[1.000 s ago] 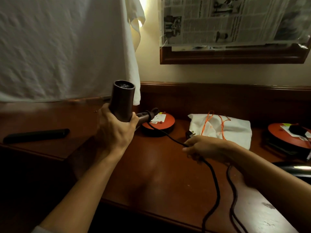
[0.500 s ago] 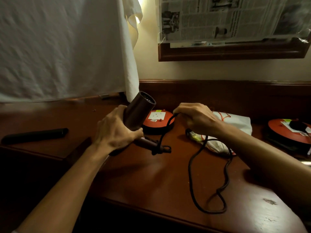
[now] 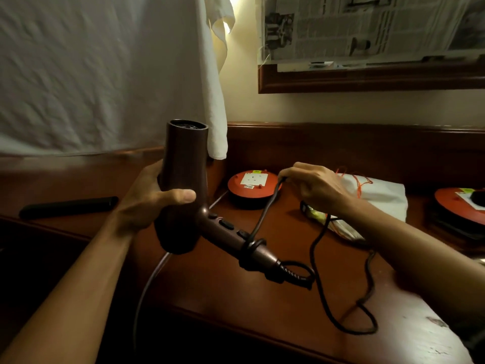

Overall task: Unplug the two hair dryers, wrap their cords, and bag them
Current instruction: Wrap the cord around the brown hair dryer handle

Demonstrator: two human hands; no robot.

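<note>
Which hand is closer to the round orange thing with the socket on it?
The right hand. It pinches the cord just beside the orange socket reel, at its right edge. The left hand grips the hair dryer farther off, on the reel's left.

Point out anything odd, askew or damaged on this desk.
Newspaper is stuck over the wooden frame on the wall, hiding what it holds. A white sheet hangs over the left side. The desk has a pale scuffed patch near its front right corner. The hair dryer looks intact.
</note>
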